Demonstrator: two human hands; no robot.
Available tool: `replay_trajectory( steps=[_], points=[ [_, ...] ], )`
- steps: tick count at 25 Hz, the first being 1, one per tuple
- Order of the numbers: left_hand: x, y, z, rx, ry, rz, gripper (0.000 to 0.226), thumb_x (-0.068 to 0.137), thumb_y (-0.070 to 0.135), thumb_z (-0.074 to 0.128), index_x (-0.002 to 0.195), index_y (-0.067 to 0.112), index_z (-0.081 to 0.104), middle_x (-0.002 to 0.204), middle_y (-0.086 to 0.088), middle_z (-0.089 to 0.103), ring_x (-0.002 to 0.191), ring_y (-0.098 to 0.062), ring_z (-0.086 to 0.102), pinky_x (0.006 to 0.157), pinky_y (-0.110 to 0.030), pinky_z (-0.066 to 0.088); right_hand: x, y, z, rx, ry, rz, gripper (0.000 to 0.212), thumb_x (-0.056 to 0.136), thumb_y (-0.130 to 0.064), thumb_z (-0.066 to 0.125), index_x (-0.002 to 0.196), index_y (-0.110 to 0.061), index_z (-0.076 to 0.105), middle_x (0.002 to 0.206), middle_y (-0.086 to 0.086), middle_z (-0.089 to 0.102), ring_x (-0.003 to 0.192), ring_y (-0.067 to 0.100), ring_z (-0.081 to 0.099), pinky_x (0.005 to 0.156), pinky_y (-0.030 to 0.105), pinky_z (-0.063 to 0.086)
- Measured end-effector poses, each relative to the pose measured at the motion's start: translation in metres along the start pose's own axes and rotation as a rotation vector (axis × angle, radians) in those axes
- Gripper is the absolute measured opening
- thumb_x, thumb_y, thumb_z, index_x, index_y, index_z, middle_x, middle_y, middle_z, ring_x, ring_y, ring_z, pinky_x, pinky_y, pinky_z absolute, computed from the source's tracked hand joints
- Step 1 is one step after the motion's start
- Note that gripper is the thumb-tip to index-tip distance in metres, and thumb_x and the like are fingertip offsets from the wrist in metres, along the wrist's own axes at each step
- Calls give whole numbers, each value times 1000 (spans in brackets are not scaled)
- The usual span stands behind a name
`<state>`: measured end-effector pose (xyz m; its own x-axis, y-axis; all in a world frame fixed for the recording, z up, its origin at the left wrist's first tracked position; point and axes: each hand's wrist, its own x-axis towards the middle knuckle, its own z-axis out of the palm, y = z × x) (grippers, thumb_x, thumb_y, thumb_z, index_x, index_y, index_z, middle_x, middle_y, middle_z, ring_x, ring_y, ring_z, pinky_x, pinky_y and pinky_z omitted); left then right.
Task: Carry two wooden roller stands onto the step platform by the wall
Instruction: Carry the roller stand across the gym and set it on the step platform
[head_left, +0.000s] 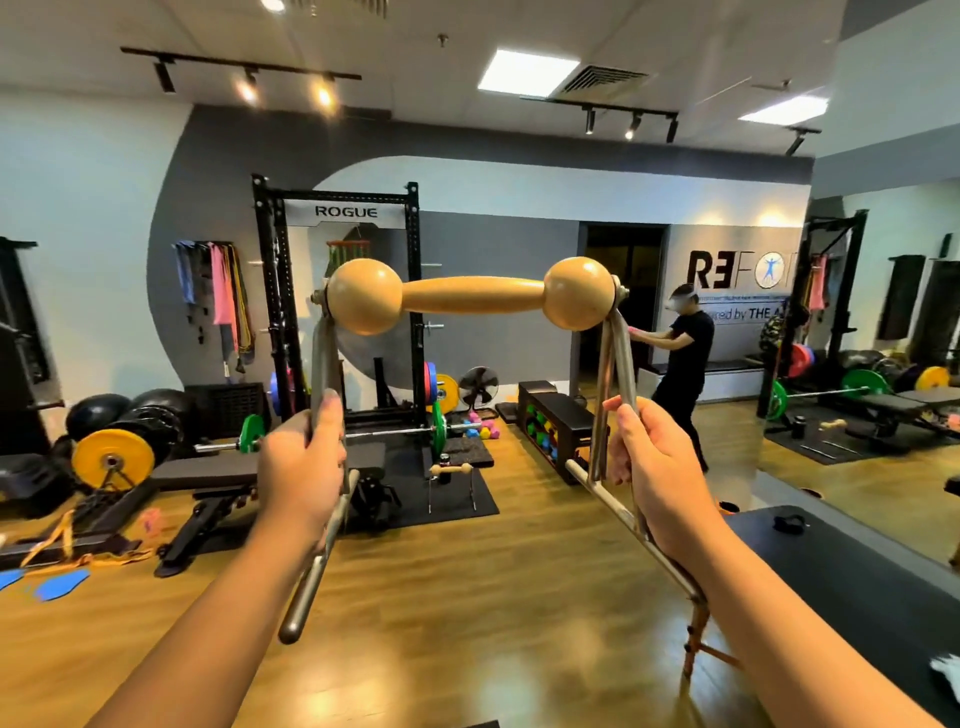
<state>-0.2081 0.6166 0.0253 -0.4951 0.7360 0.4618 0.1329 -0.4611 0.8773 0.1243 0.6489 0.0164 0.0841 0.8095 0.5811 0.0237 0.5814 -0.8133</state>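
Note:
I hold a wooden roller stand (470, 296) up in front of me at chest height, its tan roller level with two round knobs at the ends. My left hand (301, 467) grips the left metal leg frame, and my right hand (660, 462) grips the right metal leg frame. A second wooden roller stand (451, 470) is upright on a black mat further ahead, in front of the black rack. A black step platform (722, 370) runs along the far wall at the right, partly hidden behind a person.
A person in black (680, 364) stands near the doorway at the right. A squat rack (337, 312) with a loaded barbell, benches, weight plates and balls fill the left and middle. A dumbbell box (553, 421) sits mid-floor. A mirror (883, 338) and black mat (841, 582) are at the right.

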Motion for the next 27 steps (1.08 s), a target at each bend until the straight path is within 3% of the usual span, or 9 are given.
replay_trajectory(
  steps=[5, 8, 15, 18, 22, 27],
  points=[
    [76, -63, 55, 86, 81, 39, 49, 106, 50, 50, 73, 14, 50, 56, 1, 40, 46, -18, 35, 49, -30, 26, 113, 95, 17, 46, -75, 3, 27, 110, -30, 47, 93, -30, 68, 60, -8, 48, 52, 8, 39, 46, 25, 35],
    [127, -92, 88, 137, 148, 46, 49, 105, 52, 50, 71, 16, 51, 57, 2, 42, 50, -19, 36, 53, -36, 27, 183, 143, 28, 31, -121, 8, 24, 109, -35, 47, 100, -27, 67, 63, -9, 52, 55, 8, 44, 49, 23, 40],
    [245, -144, 137, 182, 285, 36, 47, 105, 50, 51, 73, 16, 56, 56, 5, 42, 49, -15, 37, 49, -32, 28, 332, 226, 84, 52, -240, 6, 24, 111, -32, 44, 105, -27, 67, 62, -8, 51, 55, 7, 46, 54, 31, 41],
    [290, -169, 140, 217, 330, 45, 47, 106, 49, 51, 72, 16, 56, 53, 7, 42, 48, -14, 37, 49, -31, 28, 375, 260, 119, 104, -268, 1, 25, 112, -30, 44, 104, -24, 67, 63, -7, 48, 56, 10, 43, 56, 38, 39],
    [364, -225, 129, 240, 352, 63, 48, 103, 56, 50, 70, 22, 56, 49, 10, 41, 45, -10, 37, 48, -30, 29, 430, 315, 179, 119, -297, -17, 26, 112, -29, 43, 107, -14, 63, 63, -7, 48, 56, 10, 43, 56, 37, 39],
    [478, -283, 105, 234, 373, 31, 48, 85, 73, 50, 61, 33, 60, 49, 10, 42, 45, -13, 35, 49, -32, 27, 511, 374, 279, 129, -300, 11, 24, 113, -28, 43, 110, -22, 66, 65, -4, 50, 58, 11, 45, 56, 31, 42]
  ],
)
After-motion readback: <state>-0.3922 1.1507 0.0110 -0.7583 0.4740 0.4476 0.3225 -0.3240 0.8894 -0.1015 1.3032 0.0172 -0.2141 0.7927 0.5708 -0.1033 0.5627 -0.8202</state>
